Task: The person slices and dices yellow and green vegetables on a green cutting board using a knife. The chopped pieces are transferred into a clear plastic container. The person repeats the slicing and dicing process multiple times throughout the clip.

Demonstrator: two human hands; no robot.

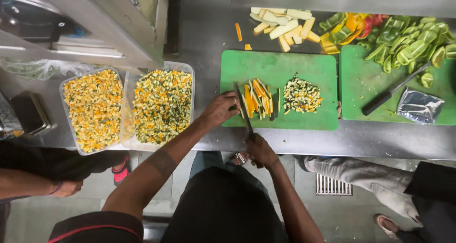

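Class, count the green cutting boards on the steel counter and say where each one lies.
2. One green cutting board lies under the vegetable strips being cut; the second green cutting board lies to its right, at the frame edge, holding a knife.
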